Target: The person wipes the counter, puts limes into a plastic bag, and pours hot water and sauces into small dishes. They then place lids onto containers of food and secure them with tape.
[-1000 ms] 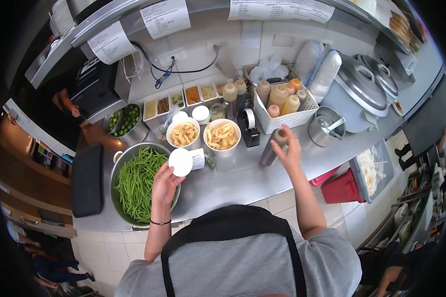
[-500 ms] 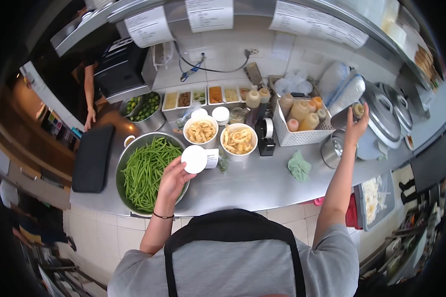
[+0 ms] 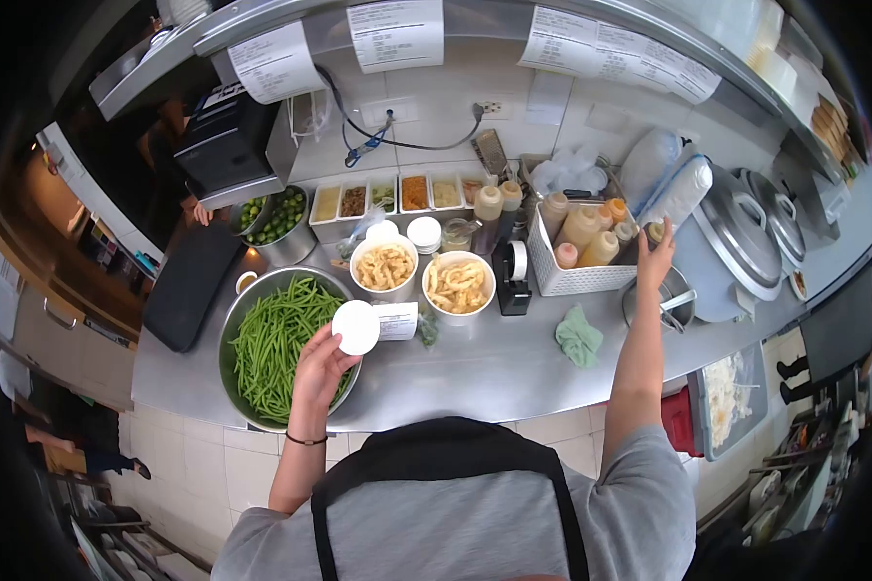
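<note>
My left hand (image 3: pixel 320 366) pinches a round white lid (image 3: pixel 356 327) over the right side of a steel bowl of green beans (image 3: pixel 283 339). A printed white label (image 3: pixel 396 321) sticks out beside the lid. My right hand (image 3: pixel 656 259) has its fingers round the top of a dark squeeze bottle (image 3: pixel 654 232) at the right end of a white basket (image 3: pixel 591 279) of sauce bottles. Two white tubs with pale fried strips, a left tub (image 3: pixel 385 288) and a right tub (image 3: pixel 459 312), stand in front of a stack of white lids (image 3: pixel 423 232).
A black tape dispenser (image 3: pixel 513 281) and a crumpled green cloth (image 3: pixel 578 336) are on the steel counter. Behind my right forearm is a steel pot (image 3: pixel 683 312), with large lidded pots (image 3: pixel 741 232) further right. Another person's hand (image 3: pixel 202 214) shows at upper left.
My right hand has moved left and down with the dark bottle, to the basket's end. My left hand, with the lid, sits slightly further left and lower. The other person's arm has drawn back.
</note>
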Demonstrator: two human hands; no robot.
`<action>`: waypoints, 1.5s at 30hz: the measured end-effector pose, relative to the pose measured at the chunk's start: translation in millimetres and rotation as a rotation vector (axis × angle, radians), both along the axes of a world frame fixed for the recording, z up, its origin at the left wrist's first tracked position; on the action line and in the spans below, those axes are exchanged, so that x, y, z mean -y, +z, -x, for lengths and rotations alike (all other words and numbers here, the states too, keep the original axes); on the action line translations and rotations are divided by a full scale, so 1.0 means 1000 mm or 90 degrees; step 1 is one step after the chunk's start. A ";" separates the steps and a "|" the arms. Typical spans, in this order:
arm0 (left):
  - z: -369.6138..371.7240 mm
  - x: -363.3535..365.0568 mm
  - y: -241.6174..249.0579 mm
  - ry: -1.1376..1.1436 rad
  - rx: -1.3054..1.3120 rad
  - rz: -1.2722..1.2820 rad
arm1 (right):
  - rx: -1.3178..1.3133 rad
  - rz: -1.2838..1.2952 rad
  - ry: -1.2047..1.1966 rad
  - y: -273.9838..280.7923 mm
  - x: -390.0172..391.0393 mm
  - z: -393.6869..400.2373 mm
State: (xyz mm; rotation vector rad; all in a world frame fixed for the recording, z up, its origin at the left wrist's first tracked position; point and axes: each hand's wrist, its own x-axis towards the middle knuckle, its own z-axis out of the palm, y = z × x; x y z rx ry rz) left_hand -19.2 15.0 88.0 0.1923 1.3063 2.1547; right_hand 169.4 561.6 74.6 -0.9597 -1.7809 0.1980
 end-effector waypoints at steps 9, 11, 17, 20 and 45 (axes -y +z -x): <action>-0.001 -0.008 0.001 0.008 0.000 0.017 | 0.034 0.038 -0.031 -0.023 -0.012 -0.002; 0.000 -0.009 0.000 0.007 -0.002 0.015 | 0.054 0.064 -0.044 -0.026 -0.013 -0.003; -0.003 -0.008 -0.001 -0.004 0.002 0.002 | 0.083 0.097 -0.065 -0.038 -0.007 -0.001; 0.000 -0.010 0.002 -0.041 -0.039 0.038 | 0.065 0.073 -0.058 -0.043 -0.006 0.001; 0.005 -0.042 0.010 -0.133 -0.136 0.093 | 0.051 0.071 -0.096 -0.048 -0.004 0.002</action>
